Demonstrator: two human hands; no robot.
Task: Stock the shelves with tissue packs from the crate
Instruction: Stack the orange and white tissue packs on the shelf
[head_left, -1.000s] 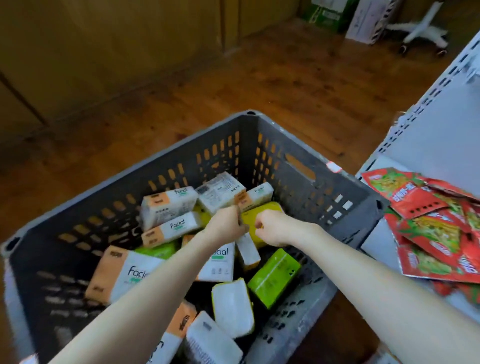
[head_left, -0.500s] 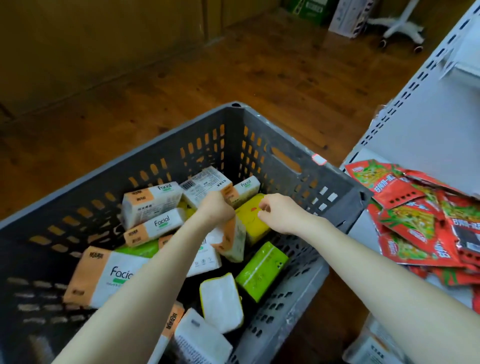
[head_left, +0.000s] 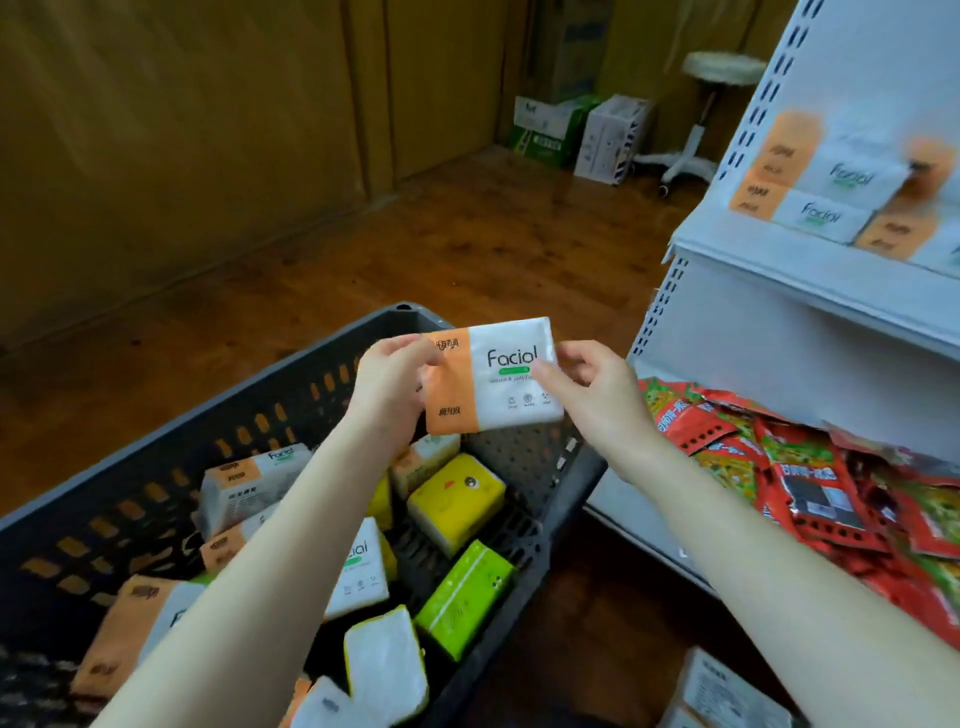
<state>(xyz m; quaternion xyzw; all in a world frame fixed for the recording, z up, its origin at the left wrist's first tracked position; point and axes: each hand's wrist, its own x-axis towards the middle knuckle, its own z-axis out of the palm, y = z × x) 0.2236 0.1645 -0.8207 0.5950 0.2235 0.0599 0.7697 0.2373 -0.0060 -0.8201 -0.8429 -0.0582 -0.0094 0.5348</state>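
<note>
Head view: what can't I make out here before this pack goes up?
All in the head view:
- Upper-shelf packs: blurred and cut off by the right edge; count unclear.
- Crate bottom: hidden under forearms and loose packs.
- Held tissue pack: small print too small; left hand and right hand cover its side edges.

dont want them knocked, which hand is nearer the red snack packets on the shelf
Right. The right hand grips the tissue pack at its right edge, just left of the red snack packets; the left hand holds its other edge, over the crate.

Shop: stocked shelving (head_left: 810, 270), snack packets (head_left: 810, 483).
</note>
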